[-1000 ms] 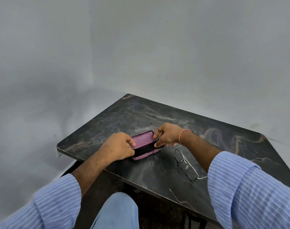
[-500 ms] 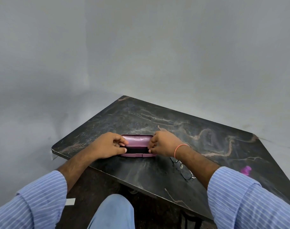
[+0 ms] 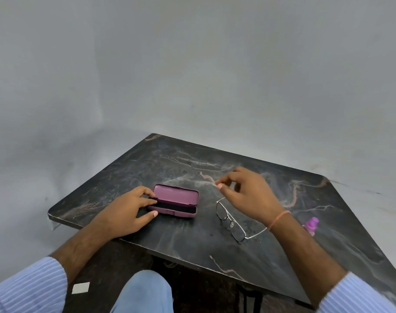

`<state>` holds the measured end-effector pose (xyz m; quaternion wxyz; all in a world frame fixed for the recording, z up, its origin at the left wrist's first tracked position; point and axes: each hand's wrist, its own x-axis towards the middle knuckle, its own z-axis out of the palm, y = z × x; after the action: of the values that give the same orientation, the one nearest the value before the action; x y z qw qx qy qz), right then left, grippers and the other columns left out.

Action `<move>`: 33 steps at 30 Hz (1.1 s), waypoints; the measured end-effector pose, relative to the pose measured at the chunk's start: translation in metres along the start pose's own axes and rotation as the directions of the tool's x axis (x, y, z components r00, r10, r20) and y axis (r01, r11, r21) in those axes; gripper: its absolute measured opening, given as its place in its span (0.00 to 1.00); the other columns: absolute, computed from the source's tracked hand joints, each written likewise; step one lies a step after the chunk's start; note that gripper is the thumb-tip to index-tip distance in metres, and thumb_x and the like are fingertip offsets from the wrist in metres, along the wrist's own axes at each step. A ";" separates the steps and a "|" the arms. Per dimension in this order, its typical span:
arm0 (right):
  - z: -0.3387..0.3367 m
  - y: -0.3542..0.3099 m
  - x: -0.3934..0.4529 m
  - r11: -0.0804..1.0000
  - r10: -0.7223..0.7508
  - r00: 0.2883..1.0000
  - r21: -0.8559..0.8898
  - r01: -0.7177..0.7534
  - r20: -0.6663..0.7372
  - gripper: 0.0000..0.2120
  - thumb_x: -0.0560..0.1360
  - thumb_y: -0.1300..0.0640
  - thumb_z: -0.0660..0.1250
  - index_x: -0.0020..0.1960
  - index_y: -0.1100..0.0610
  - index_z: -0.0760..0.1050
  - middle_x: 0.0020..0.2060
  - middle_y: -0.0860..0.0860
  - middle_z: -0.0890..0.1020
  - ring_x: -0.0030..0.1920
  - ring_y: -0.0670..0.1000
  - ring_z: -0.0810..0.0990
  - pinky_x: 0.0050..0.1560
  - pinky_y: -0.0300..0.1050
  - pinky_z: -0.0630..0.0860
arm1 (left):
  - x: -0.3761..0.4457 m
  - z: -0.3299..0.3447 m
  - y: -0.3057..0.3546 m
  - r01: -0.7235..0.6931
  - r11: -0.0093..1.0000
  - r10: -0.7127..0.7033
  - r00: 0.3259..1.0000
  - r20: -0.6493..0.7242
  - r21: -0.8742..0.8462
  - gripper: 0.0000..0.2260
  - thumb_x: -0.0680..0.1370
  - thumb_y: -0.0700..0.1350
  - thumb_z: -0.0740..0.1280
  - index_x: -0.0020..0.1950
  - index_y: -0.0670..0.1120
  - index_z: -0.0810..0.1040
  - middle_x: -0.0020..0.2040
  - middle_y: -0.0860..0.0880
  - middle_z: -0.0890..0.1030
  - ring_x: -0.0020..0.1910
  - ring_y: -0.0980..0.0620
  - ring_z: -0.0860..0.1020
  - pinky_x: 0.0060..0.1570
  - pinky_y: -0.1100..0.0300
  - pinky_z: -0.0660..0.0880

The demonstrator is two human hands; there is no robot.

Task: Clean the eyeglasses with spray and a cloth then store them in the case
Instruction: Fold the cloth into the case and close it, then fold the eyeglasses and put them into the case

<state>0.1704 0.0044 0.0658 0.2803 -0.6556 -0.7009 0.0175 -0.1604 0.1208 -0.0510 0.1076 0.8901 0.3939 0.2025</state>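
A purple eyeglass case (image 3: 175,197) lies open on the dark marble table (image 3: 215,249), its black lining showing. My left hand (image 3: 129,213) holds the case's left end, fingers on the rim and thumb at the front edge. Thin metal-framed eyeglasses (image 3: 231,222) lie unfolded on the table to the right of the case. My right hand (image 3: 246,193) hovers just above the eyeglasses with fingers loosely apart and nothing in it. A small bottle with a purple cap (image 3: 311,225) stands right of my right wrist. No cloth is in view.
The table's near edge runs diagonally from the left corner (image 3: 50,216) toward the lower right. My knee in light blue trousers (image 3: 145,292) is below it. A small white scrap (image 3: 80,288) lies on the dark floor. Grey walls stand behind.
My right hand has let go of the case and moved right, above the eyeglasses. The case lid now stands wider open. My left hand stays on the case.
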 end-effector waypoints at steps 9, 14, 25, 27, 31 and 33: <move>-0.016 0.048 -0.119 0.924 0.379 0.883 0.174 -0.341 -0.277 0.05 0.80 0.46 0.72 0.49 0.44 0.86 0.41 0.36 0.85 0.40 0.42 0.83 0.51 0.46 0.77 | -0.002 0.007 -0.002 -0.011 0.990 0.017 0.999 -0.038 0.142 0.21 0.86 0.57 0.69 0.77 0.51 0.82 0.74 0.53 0.80 0.69 0.52 0.80 0.69 0.56 0.78; 0.004 0.069 -0.133 0.618 0.699 0.713 0.456 -0.640 0.054 0.11 0.83 0.47 0.71 0.47 0.53 0.85 0.36 0.49 0.87 0.25 0.48 0.83 0.30 0.47 0.84 | -0.003 0.008 0.007 -0.016 0.983 0.035 0.994 -0.104 0.182 0.31 0.81 0.68 0.59 0.72 0.50 0.85 0.73 0.49 0.81 0.69 0.45 0.81 0.67 0.47 0.81; 0.030 0.069 -0.114 0.097 0.733 0.570 0.773 -0.627 0.371 0.09 0.81 0.53 0.74 0.53 0.59 0.84 0.29 0.46 0.82 0.21 0.44 0.72 0.18 0.33 0.63 | 0.018 0.016 0.150 -0.171 0.982 0.138 0.941 -0.310 -0.083 0.19 0.82 0.59 0.70 0.67 0.52 0.88 0.57 0.55 0.84 0.56 0.52 0.81 0.60 0.56 0.79; 0.033 0.063 -0.111 0.074 0.728 0.580 0.800 -0.596 0.365 0.07 0.81 0.53 0.75 0.52 0.58 0.84 0.29 0.45 0.82 0.21 0.44 0.71 0.18 0.32 0.60 | 0.025 0.021 0.175 -0.185 0.975 0.151 0.959 -0.242 -0.122 0.17 0.82 0.58 0.74 0.68 0.55 0.88 0.57 0.58 0.81 0.56 0.54 0.79 0.59 0.58 0.78; 0.037 0.049 -0.109 0.133 0.665 0.695 0.872 -0.471 0.274 0.05 0.80 0.56 0.76 0.51 0.59 0.85 0.35 0.50 0.85 0.22 0.46 0.72 0.19 0.34 0.60 | 0.036 0.034 0.206 -0.150 0.985 0.139 0.984 -0.115 -0.089 0.20 0.79 0.62 0.77 0.69 0.58 0.87 0.60 0.61 0.78 0.60 0.57 0.77 0.62 0.61 0.78; 0.038 0.041 -0.108 0.237 0.620 0.754 0.865 -0.443 0.216 0.05 0.80 0.56 0.76 0.48 0.57 0.86 0.37 0.52 0.86 0.22 0.46 0.72 0.20 0.35 0.61 | 0.038 0.038 0.211 -0.117 0.991 0.110 0.988 -0.105 -0.066 0.20 0.78 0.62 0.77 0.66 0.56 0.88 0.59 0.60 0.80 0.60 0.57 0.78 0.62 0.59 0.79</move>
<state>0.1896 -0.0766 -0.0223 0.6117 -0.6077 -0.2918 0.4140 0.0182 0.0070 -0.0003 0.1079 0.8953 0.3399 0.2670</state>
